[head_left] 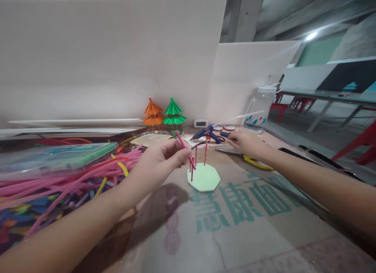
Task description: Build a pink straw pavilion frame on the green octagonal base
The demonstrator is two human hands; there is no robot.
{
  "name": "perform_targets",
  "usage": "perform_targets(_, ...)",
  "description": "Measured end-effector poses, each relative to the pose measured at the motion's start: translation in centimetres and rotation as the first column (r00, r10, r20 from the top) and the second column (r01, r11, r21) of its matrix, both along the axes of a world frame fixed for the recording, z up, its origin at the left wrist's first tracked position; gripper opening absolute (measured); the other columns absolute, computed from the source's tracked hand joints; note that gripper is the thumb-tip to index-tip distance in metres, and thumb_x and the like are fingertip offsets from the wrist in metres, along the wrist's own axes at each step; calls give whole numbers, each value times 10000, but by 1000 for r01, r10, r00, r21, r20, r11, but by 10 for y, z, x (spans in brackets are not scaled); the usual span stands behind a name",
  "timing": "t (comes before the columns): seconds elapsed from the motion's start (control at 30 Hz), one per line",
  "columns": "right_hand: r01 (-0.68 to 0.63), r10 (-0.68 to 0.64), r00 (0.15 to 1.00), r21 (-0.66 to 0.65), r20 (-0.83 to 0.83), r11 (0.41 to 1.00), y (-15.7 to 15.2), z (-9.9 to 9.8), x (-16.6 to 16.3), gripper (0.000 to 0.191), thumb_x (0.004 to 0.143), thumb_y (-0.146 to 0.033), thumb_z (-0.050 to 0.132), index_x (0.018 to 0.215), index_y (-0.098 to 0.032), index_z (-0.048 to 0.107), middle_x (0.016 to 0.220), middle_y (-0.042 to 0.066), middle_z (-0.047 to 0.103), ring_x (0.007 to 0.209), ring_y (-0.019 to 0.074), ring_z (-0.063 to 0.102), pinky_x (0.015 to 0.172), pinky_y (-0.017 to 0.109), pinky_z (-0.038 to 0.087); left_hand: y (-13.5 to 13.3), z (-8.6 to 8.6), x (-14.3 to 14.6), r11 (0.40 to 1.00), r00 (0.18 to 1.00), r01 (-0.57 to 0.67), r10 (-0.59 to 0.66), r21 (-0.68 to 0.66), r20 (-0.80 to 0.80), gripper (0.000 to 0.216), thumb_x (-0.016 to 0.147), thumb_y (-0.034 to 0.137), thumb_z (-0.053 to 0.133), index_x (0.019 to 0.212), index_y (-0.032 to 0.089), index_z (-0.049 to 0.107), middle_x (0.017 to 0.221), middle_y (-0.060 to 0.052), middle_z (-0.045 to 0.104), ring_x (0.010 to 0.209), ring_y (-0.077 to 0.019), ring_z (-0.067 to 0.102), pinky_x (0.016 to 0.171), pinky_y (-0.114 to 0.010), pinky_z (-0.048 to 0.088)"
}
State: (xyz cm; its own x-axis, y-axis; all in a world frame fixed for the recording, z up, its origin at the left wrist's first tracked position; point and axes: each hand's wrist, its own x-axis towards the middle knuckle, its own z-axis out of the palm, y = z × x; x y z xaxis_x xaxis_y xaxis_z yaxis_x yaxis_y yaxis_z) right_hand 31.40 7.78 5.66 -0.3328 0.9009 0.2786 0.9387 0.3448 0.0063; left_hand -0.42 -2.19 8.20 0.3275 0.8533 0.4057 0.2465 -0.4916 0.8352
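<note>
The left hand [163, 157] is raised above the worktop [296, 145]. Its thumb and fingers are pinched together on a short pink straw piece [183, 147], which is held tilted, with the lower end just beside the upright posts.

The green octagon base [205, 181] lies flat on the cardboard sheet [249, 226], directly in front of the left hand. Three pink posts [205, 153] stand upright on the base near its far and left edges.

The right hand [245, 143] lies low over the worktop beyond the base, fingers curled and pointing left. From where I stand, I cannot tell whether it grips anything. The blue glue gun [207, 132] lies just beside its fingertips.

A loose pile of pink straws [73, 175] covers the left side of the worktop. An orange paper pagoda [152, 114] and a green paper pagoda [174, 114] stand side by side against the back board. A clear plastic jar [261, 110] stands at the right rear.
</note>
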Motion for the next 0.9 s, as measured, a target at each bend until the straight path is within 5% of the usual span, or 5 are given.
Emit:
perform_targets(0.07,-58,61,993,27,-105,998,-24,7,-12,435,1056,-434,426,918,-166,739,865,89,741,790,213,658,704,303,464,-1,-3,0,999,999,2,0,36,-53,252,945,366,661,752,203,668,699,16,622,654,-138,540,617,-243,418)
perform_targets(0.17,-327,311,789,67,-531,943,-59,17,-45,395,989,-512,547,880,-196,756,733,33,707,655,176,623,594,285,461,-2,-7,1,994,987,4,14,112,-162,239,942,398,680,786,219,709,705,14,652,656,-151,547,619,-258,399)
perform_targets(0.33,-567,445,565,65,-695,821,-95,28,-96,209,945,-357,649,1019,-223,790,886,26,779,747,161,685,634,267,517,-10,-8,4,989,967,20,18,146,-255,221,918,386,703,760,234,726,683,15,671,647,-165,563,636,-273,391)
perform_targets(0.73,-547,346,495,24,-797,837,-99,11,-111,67,915,-261,666,903,-199,642,786,0,691,682,129,628,610,250,502,-4,-19,7,997,975,36,-20,70,-223,232,901,335,709,702,218,731,662,21,688,629,-147,562,636,-258,387)
perform_targets(0.9,-525,395,440,126,-806,842,-95,5,-100,132,964,-325,632,917,-215,575,831,4,643,730,135,588,641,261,477,12,-9,-11,997,874,73,-62,3,-482,190,825,386,751,699,244,760,611,17,679,577,-162,557,550,-256,332)
